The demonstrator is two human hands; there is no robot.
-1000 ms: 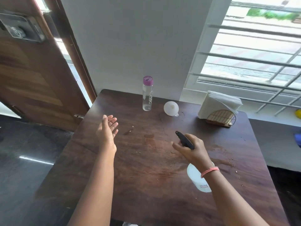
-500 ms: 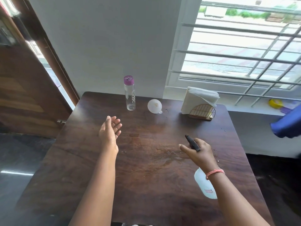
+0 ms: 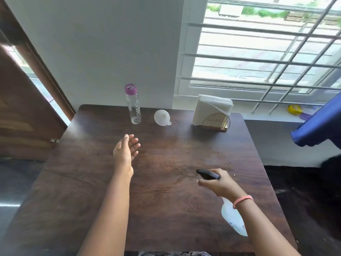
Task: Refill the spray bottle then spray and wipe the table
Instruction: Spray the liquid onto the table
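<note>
My right hand [image 3: 218, 183] grips the spray bottle [image 3: 232, 217] by its black head, tilted over the right side of the dark wooden table [image 3: 92, 182], nozzle pointing left; the white body hangs below my wrist. My left hand [image 3: 126, 150] hovers open above the table's middle, fingers relaxed, holding nothing. A clear water bottle [image 3: 133, 105] with a purple cap stands at the back edge. Beside it lies a white funnel [image 3: 162, 117]. A stack of white napkins [image 3: 212, 109] sits in a gold wire holder at the back right. Wet patches and crumbs mark the table's middle.
A white wall and a barred window [image 3: 267, 58] rise behind the table. A wooden door [image 3: 22, 111] stands open at the left. A blue object [image 3: 319, 124] juts in at the right edge, and a yellow thing [image 3: 294, 109] lies on the sill.
The view has swung to the right and closer. My right hand has kept its hold on the spray bottle and shifted slightly over the table; my left hand stays open in mid-air.
</note>
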